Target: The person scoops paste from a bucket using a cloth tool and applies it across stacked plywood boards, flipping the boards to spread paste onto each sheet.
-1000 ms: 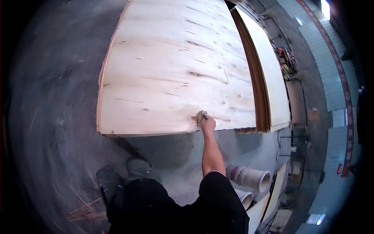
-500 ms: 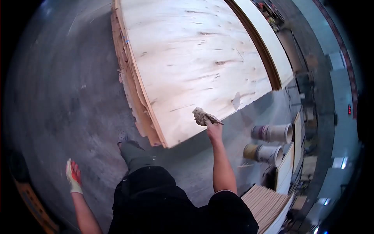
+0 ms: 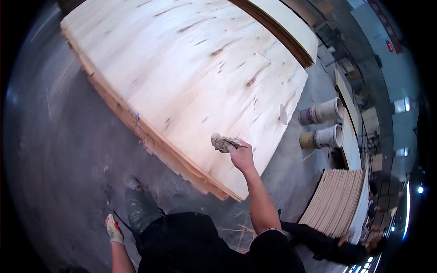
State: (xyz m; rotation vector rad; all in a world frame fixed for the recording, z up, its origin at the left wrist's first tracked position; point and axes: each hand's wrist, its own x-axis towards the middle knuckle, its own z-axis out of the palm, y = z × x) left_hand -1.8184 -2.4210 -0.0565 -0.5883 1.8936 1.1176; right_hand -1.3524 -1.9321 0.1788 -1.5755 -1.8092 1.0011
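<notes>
My right hand (image 3: 242,156) grips what looks like a putty knife (image 3: 239,145) heaped with a grey-beige lump of putty (image 3: 222,142). It is held over the near corner of a stack of plywood sheets (image 3: 182,91), whose pale top face shows dark knots and streaks. My left hand (image 3: 114,230), in a whitish glove with a red-orange patch, hangs low beside my leg above the floor. Its fingers look loosely stretched with nothing visible in them. A thin dark strip beside it cannot be made out clearly.
Two stained buckets (image 3: 328,136) lie right of the stack in this tilted view. Behind the first stack stands another sheet stack (image 3: 291,32). Lower right are a pile of thin boards (image 3: 334,200) and a person in dark clothes (image 3: 318,239). Grey concrete floor (image 3: 68,150) runs along the left.
The view has turned, and the plywood stack now fills more of it. My right hand with the loaded knife is further over the sheet. A person has come into view at lower right.
</notes>
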